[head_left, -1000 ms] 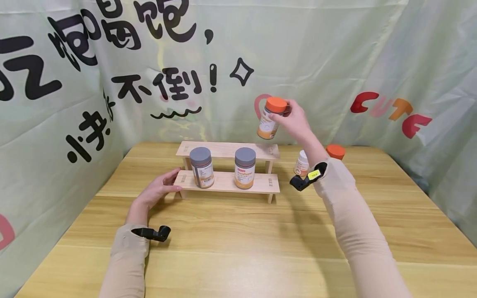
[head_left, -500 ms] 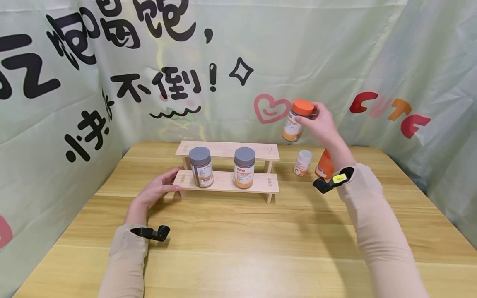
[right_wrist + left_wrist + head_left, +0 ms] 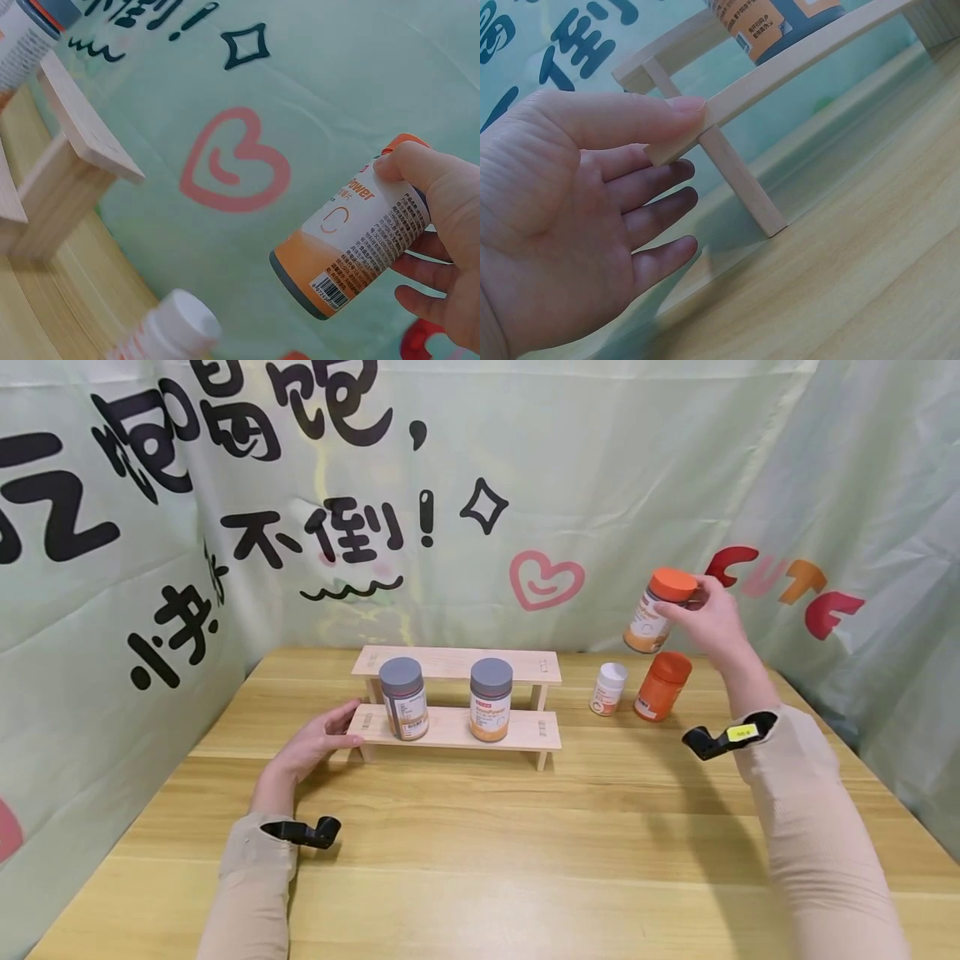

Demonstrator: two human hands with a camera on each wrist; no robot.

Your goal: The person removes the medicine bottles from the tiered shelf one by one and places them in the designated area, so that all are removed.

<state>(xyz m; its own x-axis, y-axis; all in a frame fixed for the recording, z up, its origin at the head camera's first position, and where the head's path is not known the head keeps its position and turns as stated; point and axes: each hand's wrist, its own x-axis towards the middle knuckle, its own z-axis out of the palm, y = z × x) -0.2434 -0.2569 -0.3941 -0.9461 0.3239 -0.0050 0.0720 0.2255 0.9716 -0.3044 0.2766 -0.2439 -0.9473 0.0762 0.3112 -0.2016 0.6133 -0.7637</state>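
The right hand (image 3: 712,618) covers the far side of the orange-capped bottle (image 3: 656,610) it grips by the cap end, so only the cap's front edge and the white-and-orange label show; the bottle hangs tilted in the air above the all-orange bottle (image 3: 663,685) and the small white bottle (image 3: 608,687) standing on the table (image 3: 480,827) to the right of the shelf. In the right wrist view the held bottle (image 3: 352,240) is a smooth plastic cylinder with fine print and a barcode too small to read, fingers (image 3: 427,169) curled over its top. The left hand (image 3: 315,743) lies relaxed, fingers straight, thumb laid on the end of the lower board of the two-step wooden shelf (image 3: 457,693); the wrist view shows the thumb (image 3: 630,120) on pale, square-cut raw wood, the other fingers in shadow beneath the board. Two grey-lidded jars (image 3: 403,697) (image 3: 491,697) stand on that lower step, their labels blurred. Crinkled green printed cloth (image 3: 600,485) walls the table in.
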